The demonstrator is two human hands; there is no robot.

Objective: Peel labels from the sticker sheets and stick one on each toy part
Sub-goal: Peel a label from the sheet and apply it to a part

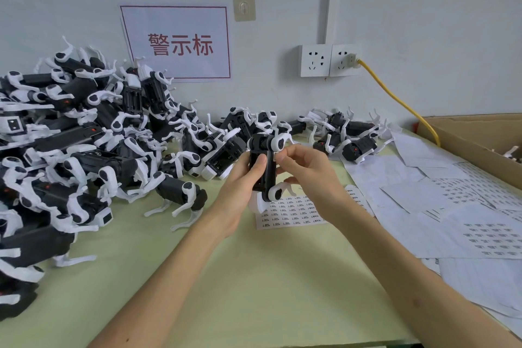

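Observation:
A black-and-white toy robot dog [265, 169] is held upright above the green table, near the middle of the view. My left hand [243, 181] grips its black body from the left, thumb across the front. My right hand [305, 169] pinches a small white label [274, 156] against the toy's right side. A sticker sheet [291, 213] with rows of small printed labels lies flat on the table just below the toy, partly hidden by my hands.
A big heap of the same toy dogs [84, 144] fills the left side, and a smaller group [347, 135] lies at the back right. Used backing sheets [452, 206] cover the right. A cardboard box [480, 138] stands far right, with a yellow cable [395, 96] leading from a wall socket.

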